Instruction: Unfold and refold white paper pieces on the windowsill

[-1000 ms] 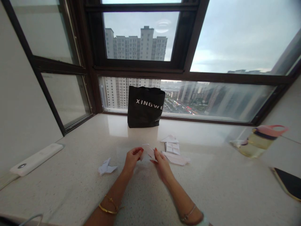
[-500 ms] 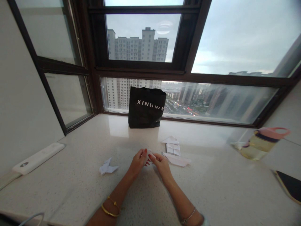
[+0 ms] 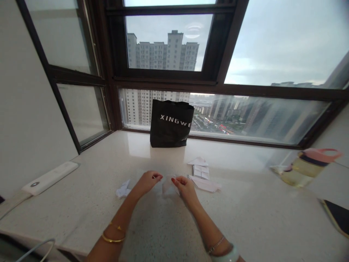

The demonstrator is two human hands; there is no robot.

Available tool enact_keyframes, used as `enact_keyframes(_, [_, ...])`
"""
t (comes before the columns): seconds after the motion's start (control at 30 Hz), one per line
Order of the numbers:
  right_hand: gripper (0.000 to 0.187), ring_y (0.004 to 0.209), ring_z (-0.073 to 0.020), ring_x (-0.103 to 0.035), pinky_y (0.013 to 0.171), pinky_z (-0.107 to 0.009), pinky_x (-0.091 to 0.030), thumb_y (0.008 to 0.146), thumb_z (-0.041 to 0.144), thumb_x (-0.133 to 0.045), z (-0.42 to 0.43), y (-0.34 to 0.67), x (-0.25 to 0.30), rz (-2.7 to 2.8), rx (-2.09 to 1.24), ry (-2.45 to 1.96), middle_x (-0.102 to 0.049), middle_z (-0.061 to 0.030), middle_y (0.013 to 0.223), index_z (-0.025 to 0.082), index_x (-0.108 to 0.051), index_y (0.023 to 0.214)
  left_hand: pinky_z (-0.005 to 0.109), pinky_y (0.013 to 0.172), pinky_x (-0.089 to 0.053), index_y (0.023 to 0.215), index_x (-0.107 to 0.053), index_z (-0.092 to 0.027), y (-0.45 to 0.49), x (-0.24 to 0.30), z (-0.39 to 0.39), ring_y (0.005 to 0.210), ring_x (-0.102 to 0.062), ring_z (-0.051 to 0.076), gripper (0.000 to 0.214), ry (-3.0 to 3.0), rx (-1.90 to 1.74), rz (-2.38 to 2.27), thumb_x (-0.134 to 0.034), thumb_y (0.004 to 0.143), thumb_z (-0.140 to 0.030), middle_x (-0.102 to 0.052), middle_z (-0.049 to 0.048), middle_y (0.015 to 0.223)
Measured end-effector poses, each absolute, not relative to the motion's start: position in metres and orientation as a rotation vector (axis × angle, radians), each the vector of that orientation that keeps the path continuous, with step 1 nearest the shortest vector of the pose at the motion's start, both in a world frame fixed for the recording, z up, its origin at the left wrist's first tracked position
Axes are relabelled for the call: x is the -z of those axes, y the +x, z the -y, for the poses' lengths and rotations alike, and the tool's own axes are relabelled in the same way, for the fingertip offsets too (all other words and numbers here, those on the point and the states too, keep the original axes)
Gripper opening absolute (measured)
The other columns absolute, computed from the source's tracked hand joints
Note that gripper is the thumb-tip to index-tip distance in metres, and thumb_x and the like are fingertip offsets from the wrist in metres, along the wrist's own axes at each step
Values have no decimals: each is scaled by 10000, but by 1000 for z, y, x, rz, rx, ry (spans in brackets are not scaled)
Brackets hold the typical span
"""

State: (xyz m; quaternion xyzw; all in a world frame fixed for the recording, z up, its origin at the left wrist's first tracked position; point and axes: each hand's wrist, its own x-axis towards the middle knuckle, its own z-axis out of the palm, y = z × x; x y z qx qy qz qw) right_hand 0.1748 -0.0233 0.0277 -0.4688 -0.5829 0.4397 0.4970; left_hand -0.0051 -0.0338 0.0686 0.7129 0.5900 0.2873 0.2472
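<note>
My left hand (image 3: 147,181) and my right hand (image 3: 185,186) meet over the pale stone counter (image 3: 245,218), both pinching a small white folded paper (image 3: 167,186) that hangs between them. The paper is blurred and its shape is hard to read. A finished folded paper figure (image 3: 122,189) lies just left of my left hand. To the right of my right hand lie more folded white papers (image 3: 203,178).
A black paper bag (image 3: 171,123) with white lettering stands by the window at the back. A white power strip (image 3: 50,177) lies at the left wall. A water bottle (image 3: 308,167) with a pink lid and a dark phone (image 3: 338,214) are at the right.
My hands have drawn slightly apart, with the paper now spread between them. A second ago the paper was held higher. The view has shifted a little to the left.
</note>
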Motion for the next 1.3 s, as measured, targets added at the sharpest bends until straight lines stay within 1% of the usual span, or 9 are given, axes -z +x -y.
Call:
enact_keyframes(0.13, [384,459,-111,-467,467,-234,-328,558,530,-612,23,173,-29,1370,-1083,-1134,-567,-2,498,147,-600,587,415,761,-351,798,-613,-100,-77,-73,47,833,-529,301,379,1852,-704,-2034,-526,627,-427,-596,162,833])
enact_keyframes(0.2, [385,453,-106,-459,460,-230,-322,552,528,-618,24,170,-30,1368,-1098,-1129,-563,1,492,145,-605,591,414,765,-349,724,-605,-131,-109,-71,56,885,-514,321,457,1708,-390,-2382,-503,603,-560,-586,156,846])
enact_keyframes(0.3, [389,468,-107,-467,464,-227,-329,553,532,-619,28,165,-30,1366,-1115,-1110,-574,-1,509,146,-612,604,370,709,-363,625,-585,-163,-132,-67,67,810,-535,289,484,1681,-151,-2335,-494,567,-634,-585,103,754])
enact_keyframes(0.5, [399,473,-106,-474,459,-222,-333,547,544,-626,31,163,-33,1340,-1174,-1059,-579,4,523,153,-613,619,245,550,-370,574,-487,-182,-92,-67,56,601,-504,156,254,1733,-690,-1874,-616,518,-394,-501,-35,557])
enact_keyframes(0.73, [420,486,-108,-482,475,-226,-351,597,565,-588,28,166,-31,1407,-1154,-1013,-588,1,552,153,-630,664,229,481,-419,877,-542,-161,-11,-80,14,595,-546,125,319,1669,-1025,-1291,-563,632,-365,-567,23,785])
enact_keyframes(0.87, [366,559,-128,-478,539,-247,-358,648,527,-567,24,174,-32,1524,-765,-1162,-573,-13,592,175,-662,660,244,584,-437,1015,-543,-159,14,-56,10,620,-557,121,399,1705,-1204,-1248,-584,634,-270,-621,34,786])
enact_keyframes(0.97, [308,666,-161,-491,634,-277,-365,653,495,-583,22,181,-34,1570,-478,-1253,-554,-27,632,204,-683,646,266,650,-440,905,-605,-142,23,-39,15,697,-582,154,278,1700,-1199,-1198,-541,680,-292,-650,62,808])
enact_keyframes(1.07, [279,697,-171,-486,675,-293,-348,659,479,-588,22,183,-34,1636,-420,-1277,-539,-23,627,220,-690,648,265,657,-431,814,-638,-149,28,-37,22,724,-582,170,244,1698,-1213,-1226,-489,726,-321,-661,62,796])
enact_keyframes(1.3, [260,660,-159,-474,680,-298,-320,656,464,-594,25,178,-34,1705,-449,-1280,-523,-6,599,225,-688,622,225,618,-420,1029,-568,-162,33,-46,29,687,-569,143,353,1562,-1337,-1192,-463,764,-369,-641,44,757])
